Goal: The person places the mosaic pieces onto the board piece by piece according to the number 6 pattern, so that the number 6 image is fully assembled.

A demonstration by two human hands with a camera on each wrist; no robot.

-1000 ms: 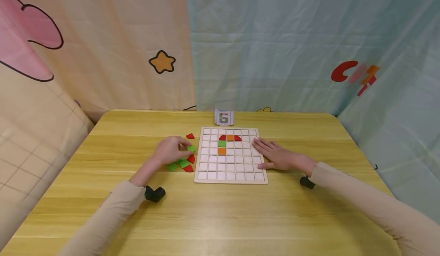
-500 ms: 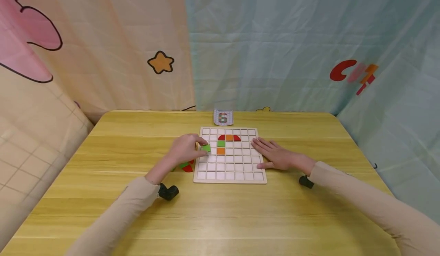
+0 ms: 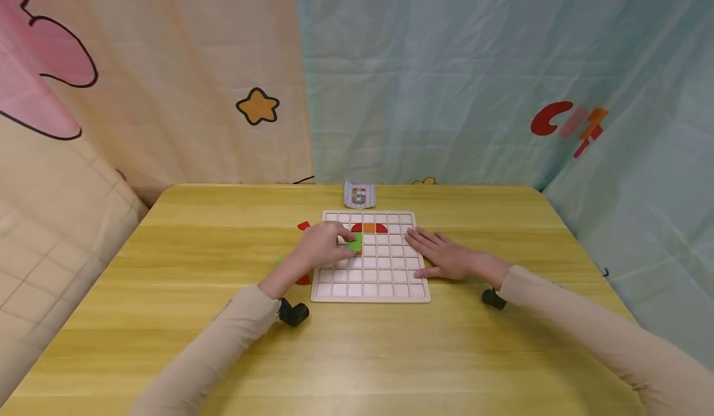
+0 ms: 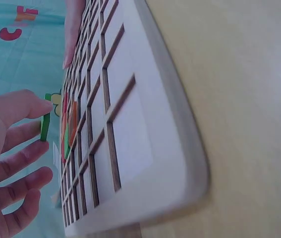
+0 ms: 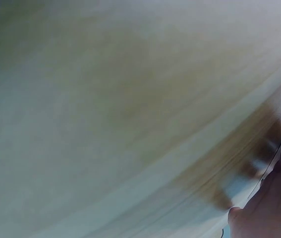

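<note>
My left hand (image 3: 325, 244) pinches a green square tile (image 3: 355, 246) between thumb and fingers over the left-middle part of the white grid board (image 3: 370, 290). In the left wrist view the green tile (image 4: 45, 127) stands on edge between thumb and fingertips, just off the board (image 4: 172, 163). An orange square (image 3: 369, 227) lies in the upper rows with a red quarter-round (image 3: 357, 227) and another (image 3: 381, 228) on either side. The board's green and orange pieces below them are largely covered in the head view. My right hand (image 3: 449, 260) lies spread on the board's right edge.
A small pattern card (image 3: 359, 195) stands behind the board on the wooden table (image 3: 357, 354). Left of the board, a red piece (image 3: 304, 225) and other red and green pieces show partly around my left hand. Printed curtains hang behind and beside the table.
My left hand has picked the green tile off the loose pieces and carried it right, over the board. The right hand keeps its place. The head view has tilted slightly.
</note>
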